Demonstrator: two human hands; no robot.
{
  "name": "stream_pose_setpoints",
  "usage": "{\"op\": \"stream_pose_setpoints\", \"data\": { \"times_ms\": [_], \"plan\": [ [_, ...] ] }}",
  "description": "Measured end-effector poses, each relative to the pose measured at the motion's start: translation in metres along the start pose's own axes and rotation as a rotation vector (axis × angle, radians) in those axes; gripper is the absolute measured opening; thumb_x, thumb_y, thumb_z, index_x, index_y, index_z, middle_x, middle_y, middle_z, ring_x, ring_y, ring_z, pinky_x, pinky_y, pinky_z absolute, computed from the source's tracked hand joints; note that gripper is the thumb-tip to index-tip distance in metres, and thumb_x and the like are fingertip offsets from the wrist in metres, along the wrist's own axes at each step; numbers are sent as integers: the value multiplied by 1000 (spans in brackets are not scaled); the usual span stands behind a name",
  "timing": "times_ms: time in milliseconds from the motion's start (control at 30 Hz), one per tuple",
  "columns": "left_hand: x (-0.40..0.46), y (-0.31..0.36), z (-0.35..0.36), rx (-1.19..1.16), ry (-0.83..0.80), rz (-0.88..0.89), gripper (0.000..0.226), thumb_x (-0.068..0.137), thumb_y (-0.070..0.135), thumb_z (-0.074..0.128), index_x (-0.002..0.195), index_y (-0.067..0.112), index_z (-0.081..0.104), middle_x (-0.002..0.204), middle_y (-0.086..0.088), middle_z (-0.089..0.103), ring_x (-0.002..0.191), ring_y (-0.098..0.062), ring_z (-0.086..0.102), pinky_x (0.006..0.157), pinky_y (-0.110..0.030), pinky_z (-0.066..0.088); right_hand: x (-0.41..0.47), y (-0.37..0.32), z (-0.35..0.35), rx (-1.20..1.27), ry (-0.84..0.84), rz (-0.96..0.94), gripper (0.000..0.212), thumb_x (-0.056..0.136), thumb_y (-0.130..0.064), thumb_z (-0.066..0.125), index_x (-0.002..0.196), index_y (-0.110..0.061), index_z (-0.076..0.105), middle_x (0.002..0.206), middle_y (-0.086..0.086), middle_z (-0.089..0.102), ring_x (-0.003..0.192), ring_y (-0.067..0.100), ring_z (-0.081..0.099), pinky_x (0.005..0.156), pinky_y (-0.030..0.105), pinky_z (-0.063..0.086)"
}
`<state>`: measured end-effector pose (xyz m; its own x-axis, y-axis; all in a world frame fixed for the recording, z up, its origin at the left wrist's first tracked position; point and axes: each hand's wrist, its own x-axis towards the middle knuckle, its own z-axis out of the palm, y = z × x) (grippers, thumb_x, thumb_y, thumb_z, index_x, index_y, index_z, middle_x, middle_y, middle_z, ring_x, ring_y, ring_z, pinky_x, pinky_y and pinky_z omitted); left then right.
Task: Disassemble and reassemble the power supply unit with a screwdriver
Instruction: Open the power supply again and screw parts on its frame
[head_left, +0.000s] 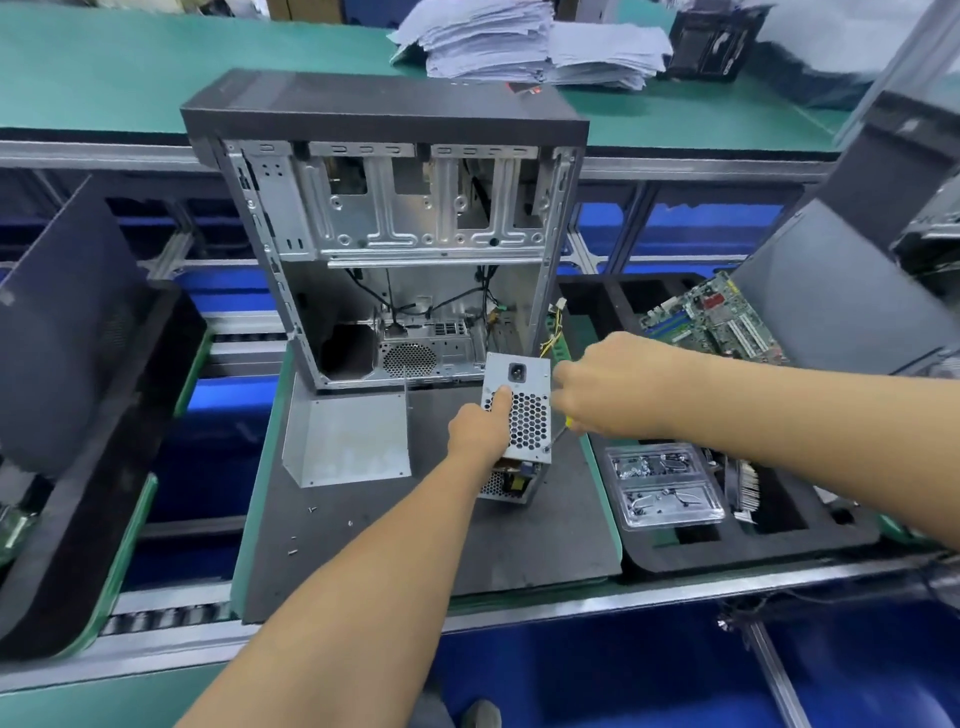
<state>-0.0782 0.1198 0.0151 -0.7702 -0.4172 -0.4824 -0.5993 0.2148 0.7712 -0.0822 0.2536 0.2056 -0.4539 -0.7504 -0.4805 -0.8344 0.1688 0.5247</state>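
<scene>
The silver power supply unit (525, 418) stands on end on the black mat (415, 551), its honeycomb vent and power socket facing me. My left hand (480, 432) grips it from the left, thumb pressed on the vent face. To its right, my right hand (608, 389) is curled round a screwdriver (568, 422); only a bit of yellow handle and a thin shaft show, angled down toward the unit's lower right corner. The unit's bottom end is open, with components visible inside. Its bent metal cover (345, 441) lies flat to the left.
An open computer case (405, 218) stands just behind the unit. Loose screws (311, 510) lie on the mat near the cover. A clear plastic tray (665, 488) of screws and a motherboard (711, 317) sit in black foam at right. Dark panels lean at both sides.
</scene>
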Motion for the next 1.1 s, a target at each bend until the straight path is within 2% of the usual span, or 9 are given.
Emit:
{"op": "stream_pose_setpoints", "data": {
  "times_ms": [100, 200, 300, 367, 467, 633, 833, 967, 1100],
  "plan": [
    [2, -2, 0, -23, 3, -4, 70, 97, 63, 42, 117, -2, 60, 111, -16, 68, 98, -31, 66, 87, -41, 55, 3, -3, -6, -176, 0, -86, 15, 94, -10, 49, 92, -16, 62, 99, 4, 67, 85, 26, 66, 59, 30, 35],
    [2, 0, 3, -18, 14, 6, 68, 96, 64, 42, 115, 0, 60, 110, -15, 67, 97, -30, 65, 84, -39, 54, 20, -2, -13, 152, -284, 111, 20, 100, -21, 47, 110, -11, 62, 107, 8, 64, 81, 25, 63, 59, 26, 40],
    [1, -1, 3, 10, 26, 20, 68, 97, 63, 41, 112, 0, 61, 107, -14, 67, 93, -29, 64, 75, -36, 50, 30, 12, -11, 546, -505, 255, 26, 98, -20, 48, 90, -4, 67, 71, 9, 67, 55, 21, 53, 51, 23, 37],
    [3, -2, 1, -4, 18, 7, 67, 97, 63, 42, 111, 1, 61, 105, -13, 68, 89, -26, 64, 71, -33, 50, 23, 15, -8, 727, -509, 326, 36, 98, -38, 53, 86, -7, 67, 73, 7, 67, 62, 25, 59, 61, 27, 43],
    [3, -2, 1, 3, 13, 22, 66, 97, 63, 41, 110, 1, 61, 105, -12, 67, 78, -21, 58, 57, -30, 40, 8, 9, -3, 150, -288, 71, 22, 97, -30, 53, 103, -11, 61, 106, 9, 63, 93, 32, 64, 66, 33, 45],
    [1, -3, 5, -50, 23, 5, 64, 97, 63, 42, 105, 1, 59, 107, -13, 66, 91, -29, 63, 70, -33, 45, 3, 3, -1, -243, 33, -242, 16, 96, -21, 47, 84, -18, 57, 92, 5, 67, 82, 31, 65, 58, 32, 35],
    [0, -2, 4, -54, 21, 1, 65, 97, 63, 42, 107, 1, 60, 106, -14, 67, 93, -29, 64, 76, -36, 51, 26, 24, 1, 999, -552, 477, 29, 93, -35, 57, 80, -11, 67, 57, 2, 42, 45, 21, 35, 51, 25, 31],
    [2, -3, 4, -74, 20, -5, 66, 97, 63, 41, 109, 0, 60, 107, -14, 66, 93, -29, 65, 76, -37, 52, 19, 18, 9, 581, -333, 248, 38, 91, -53, 58, 99, -16, 64, 94, 6, 64, 86, 29, 63, 71, 31, 49],
    [1, -3, 7, -76, 26, -2, 63, 96, 64, 42, 102, 3, 58, 102, -11, 65, 85, -25, 63, 66, -33, 48, 4, 13, 6, -144, 9, -150, 18, 97, -24, 46, 105, -14, 59, 101, 6, 62, 89, 32, 64, 58, 32, 35]
  ]
}}
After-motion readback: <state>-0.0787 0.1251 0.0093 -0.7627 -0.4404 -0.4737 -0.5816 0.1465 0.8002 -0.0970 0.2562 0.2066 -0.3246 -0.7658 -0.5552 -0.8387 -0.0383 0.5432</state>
